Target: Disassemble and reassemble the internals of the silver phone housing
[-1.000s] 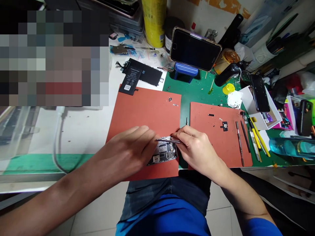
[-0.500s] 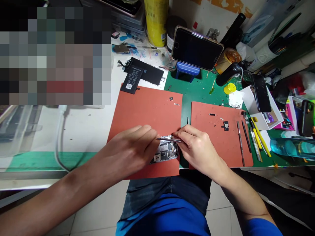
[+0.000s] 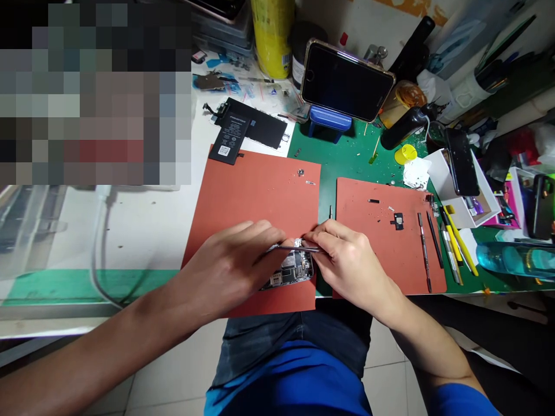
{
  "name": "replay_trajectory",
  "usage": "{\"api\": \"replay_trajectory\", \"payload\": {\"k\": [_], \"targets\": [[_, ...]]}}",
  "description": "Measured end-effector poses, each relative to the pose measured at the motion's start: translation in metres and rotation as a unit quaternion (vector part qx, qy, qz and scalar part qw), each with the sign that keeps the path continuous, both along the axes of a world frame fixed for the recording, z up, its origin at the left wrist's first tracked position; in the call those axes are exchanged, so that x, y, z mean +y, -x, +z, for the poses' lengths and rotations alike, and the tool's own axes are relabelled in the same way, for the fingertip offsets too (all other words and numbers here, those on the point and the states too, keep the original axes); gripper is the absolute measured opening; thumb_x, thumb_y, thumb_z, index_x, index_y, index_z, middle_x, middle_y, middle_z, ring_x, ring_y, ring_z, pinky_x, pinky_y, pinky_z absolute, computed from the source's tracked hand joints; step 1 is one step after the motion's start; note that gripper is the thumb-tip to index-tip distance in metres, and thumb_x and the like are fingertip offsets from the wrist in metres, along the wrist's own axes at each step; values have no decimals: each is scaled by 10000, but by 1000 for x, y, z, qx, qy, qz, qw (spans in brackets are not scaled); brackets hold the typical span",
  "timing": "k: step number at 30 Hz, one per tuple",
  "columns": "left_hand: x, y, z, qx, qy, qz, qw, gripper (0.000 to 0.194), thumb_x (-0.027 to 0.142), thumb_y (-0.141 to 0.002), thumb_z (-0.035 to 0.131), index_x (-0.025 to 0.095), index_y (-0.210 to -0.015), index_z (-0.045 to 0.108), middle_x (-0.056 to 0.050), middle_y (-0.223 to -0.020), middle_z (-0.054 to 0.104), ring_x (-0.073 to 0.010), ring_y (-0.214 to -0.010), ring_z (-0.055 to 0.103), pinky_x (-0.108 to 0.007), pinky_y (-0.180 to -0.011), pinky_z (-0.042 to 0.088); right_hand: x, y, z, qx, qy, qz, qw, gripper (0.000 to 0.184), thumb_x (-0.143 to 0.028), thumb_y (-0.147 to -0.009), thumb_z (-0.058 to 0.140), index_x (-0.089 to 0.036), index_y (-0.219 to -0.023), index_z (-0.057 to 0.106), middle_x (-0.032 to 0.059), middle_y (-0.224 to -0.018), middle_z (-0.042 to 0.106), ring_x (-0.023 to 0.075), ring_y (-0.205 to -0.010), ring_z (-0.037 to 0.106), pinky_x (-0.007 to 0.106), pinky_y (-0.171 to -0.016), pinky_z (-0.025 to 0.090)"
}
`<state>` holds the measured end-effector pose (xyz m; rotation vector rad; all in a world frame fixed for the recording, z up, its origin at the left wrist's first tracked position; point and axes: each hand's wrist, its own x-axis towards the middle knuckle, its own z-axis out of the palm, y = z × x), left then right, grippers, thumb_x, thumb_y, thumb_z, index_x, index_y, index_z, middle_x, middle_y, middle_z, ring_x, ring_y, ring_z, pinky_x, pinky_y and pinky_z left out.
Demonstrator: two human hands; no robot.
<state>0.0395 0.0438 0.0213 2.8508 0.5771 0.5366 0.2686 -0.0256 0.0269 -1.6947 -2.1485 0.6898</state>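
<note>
An opened phone body with bare circuit parts lies on the left red mat, near its front edge. My left hand rests over the phone's left part, fingers curled and pressing it down. My right hand pinches metal tweezers, whose tips point left over the phone's upper edge, close to my left fingertips. A tiny part at the tips is too small to make out.
A second red mat at the right carries small screws, a black part and metal tools. Behind lie a black battery, a phone on a blue stand, a yellow can and cluttered boxes.
My left fingers have crept a little to the right, closer to the tweezers' tips. The right hand and the tweezers have hardly moved.
</note>
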Motion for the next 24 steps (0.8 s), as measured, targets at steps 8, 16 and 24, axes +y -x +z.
{"api": "replay_trajectory", "payload": {"k": [8,16,24], "targets": [[1,1,-5,1,11,5,1000,258,212,-1124,479,157,-1052,721,-38,-895,670,-166,-771,570,-305,-658,376,1,0,0,11,1,-2,1000,238,-112,-1043,571,-162,-1111,794,75,-1026,736,195,-935,741,309,-834,609],[0,-3,-3,22,5,8,1000,288,158,-1106,449,185,-985,709,-31,-858,627,-162,-737,520,-310,-618,327,2,3,3,12,17,-11,1000,232,-112,-1051,570,-155,-1037,797,81,-1023,735,189,-940,735,310,-858,605],[4,-5,1,21,177,35,983,307,198,-1106,473,201,-955,740,-32,-908,647,-169,-799,561,-302,-658,415,2,4,3,-3,21,-17,1000,256,-130,-1063,546,-180,-1009,791,71,-1003,717,167,-867,699,295,-806,581]]}}
